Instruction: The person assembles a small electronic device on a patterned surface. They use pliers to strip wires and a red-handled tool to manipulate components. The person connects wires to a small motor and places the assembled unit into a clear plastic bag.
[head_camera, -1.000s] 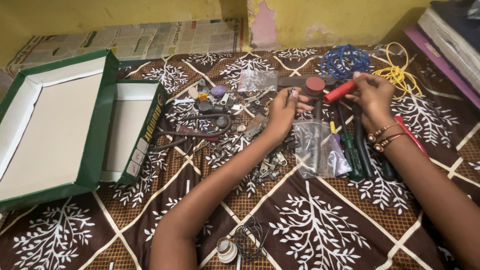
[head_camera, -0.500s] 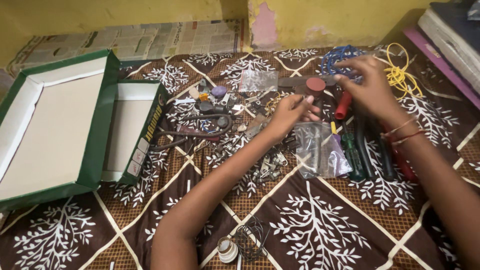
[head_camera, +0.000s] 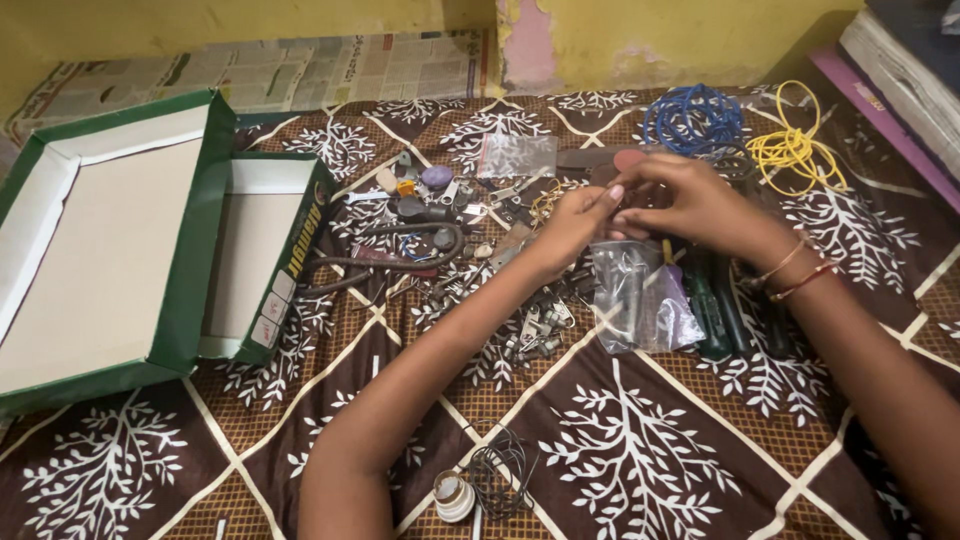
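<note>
Both hands meet at frame centre-right: left hand and right hand, fingers pinched together, contents unclear; clear bag just below, open bedspread lower frame

A brown cloth printed with white tree shapes and cream diamond lines covers the surface. On its left lie two open green boxes with pale insides, side by side. A scatter of small metal parts fills the middle, with a clear plastic bag beside it. A blue wire coil and a yellow wire coil lie at the far right. Near the front edge sit a dark wire bundle and a small tape roll.
</note>
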